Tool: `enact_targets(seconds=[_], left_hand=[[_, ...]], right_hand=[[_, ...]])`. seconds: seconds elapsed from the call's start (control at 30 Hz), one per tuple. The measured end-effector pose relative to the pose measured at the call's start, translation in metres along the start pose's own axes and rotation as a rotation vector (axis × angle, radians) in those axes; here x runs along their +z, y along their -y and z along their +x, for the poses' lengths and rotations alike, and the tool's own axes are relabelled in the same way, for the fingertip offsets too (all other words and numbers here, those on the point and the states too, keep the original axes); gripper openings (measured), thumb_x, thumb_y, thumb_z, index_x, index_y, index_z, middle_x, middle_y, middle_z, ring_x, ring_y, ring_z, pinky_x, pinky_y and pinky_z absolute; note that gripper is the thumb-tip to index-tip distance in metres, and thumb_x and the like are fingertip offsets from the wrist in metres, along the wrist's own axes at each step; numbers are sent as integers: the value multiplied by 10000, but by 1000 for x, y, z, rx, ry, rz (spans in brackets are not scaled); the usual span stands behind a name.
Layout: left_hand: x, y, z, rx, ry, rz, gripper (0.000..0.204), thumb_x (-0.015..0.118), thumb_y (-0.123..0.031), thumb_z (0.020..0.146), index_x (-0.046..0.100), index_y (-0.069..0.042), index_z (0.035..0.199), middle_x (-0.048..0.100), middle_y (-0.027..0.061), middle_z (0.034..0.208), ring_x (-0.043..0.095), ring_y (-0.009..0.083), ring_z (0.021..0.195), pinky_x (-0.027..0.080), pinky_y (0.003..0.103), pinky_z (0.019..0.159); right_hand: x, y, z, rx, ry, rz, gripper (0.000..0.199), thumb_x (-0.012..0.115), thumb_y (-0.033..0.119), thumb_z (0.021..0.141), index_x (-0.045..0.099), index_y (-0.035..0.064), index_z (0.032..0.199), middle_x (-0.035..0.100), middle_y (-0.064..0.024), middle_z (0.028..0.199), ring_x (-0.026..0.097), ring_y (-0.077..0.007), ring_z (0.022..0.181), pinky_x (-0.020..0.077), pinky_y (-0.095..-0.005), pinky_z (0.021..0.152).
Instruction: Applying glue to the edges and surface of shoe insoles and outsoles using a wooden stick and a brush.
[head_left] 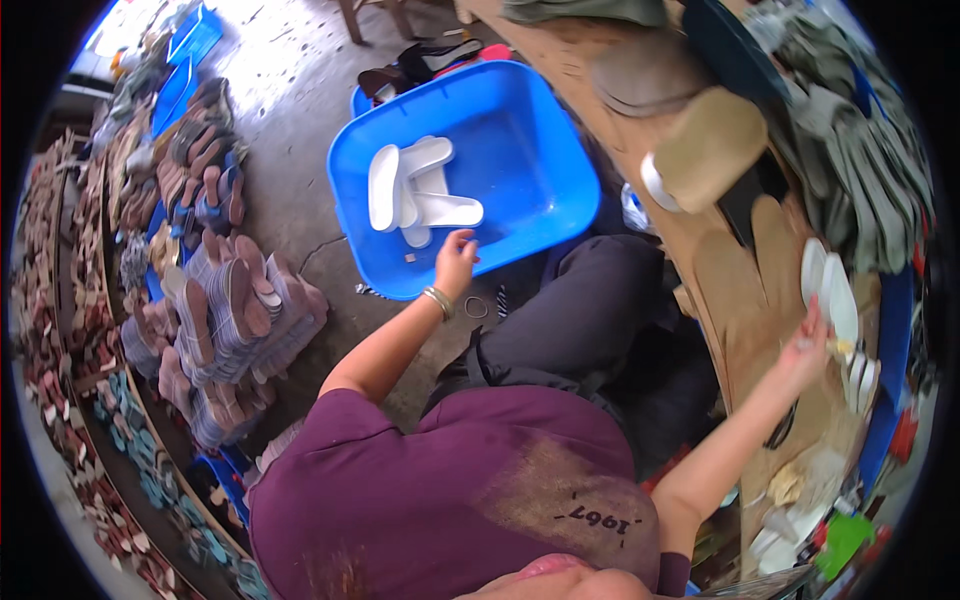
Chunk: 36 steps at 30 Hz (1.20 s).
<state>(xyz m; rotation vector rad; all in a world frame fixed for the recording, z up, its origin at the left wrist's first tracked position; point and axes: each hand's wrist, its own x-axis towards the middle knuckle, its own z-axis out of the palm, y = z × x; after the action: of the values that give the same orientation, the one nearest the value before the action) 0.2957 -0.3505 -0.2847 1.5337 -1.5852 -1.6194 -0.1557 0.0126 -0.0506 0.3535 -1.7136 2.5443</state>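
My left hand [457, 264] is over the near rim of a blue plastic tub [545, 245], its fingers apart and holding nothing. Just beyond the fingertips, several white shoe soles [445, 211] lie crossed in a loose pile at the tub's left side. On the right, my right hand [806, 345] reaches over the wooden bench [725, 330]. Its fingers close on the lower end of a white sole [840, 300], one of a pair lying there. More white soles [862, 383] sit beside that hand, towards the bench's outer edge.
A tan sole-shaped pad [712, 150] rests on a stand on the bench. Grey-green shoe parts [850, 150] are heaped at the far right. Stacked striped soles [225, 310] stand on the floor at left, before racks of soles [70, 330]. A green piece [843, 543] lies lower right.
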Motion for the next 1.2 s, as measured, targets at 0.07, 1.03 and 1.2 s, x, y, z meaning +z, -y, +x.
enact_targets(seconds=[0.07,1.03,1.2], left_hand=[[-44,46,47,-48,-324,343,411,627,-200,877,507,-23,1227,569,172,1084,618,264,905,503,360,779],[-138,-109,-19,191,505,-718,493,608,-86,874,466,5,1337,604,96,1218,619,187,1058,504,335,932],[-99,-209,-74,347,743,-303,496,613,-127,842,527,2,1313,617,48,1178,588,119,1032,460,273,931]], right_hand=[[16,14,-27,93,-43,-106,210,588,12,895,460,-54,1048,590,-334,1163,622,-290,1088,434,-265,694],[175,67,-189,239,310,-228,209,544,147,958,454,70,1130,621,-126,875,379,-42,438,277,-163,380],[178,55,-201,346,604,-156,265,541,304,975,441,73,1058,646,-246,1061,386,-36,394,298,-159,374]])
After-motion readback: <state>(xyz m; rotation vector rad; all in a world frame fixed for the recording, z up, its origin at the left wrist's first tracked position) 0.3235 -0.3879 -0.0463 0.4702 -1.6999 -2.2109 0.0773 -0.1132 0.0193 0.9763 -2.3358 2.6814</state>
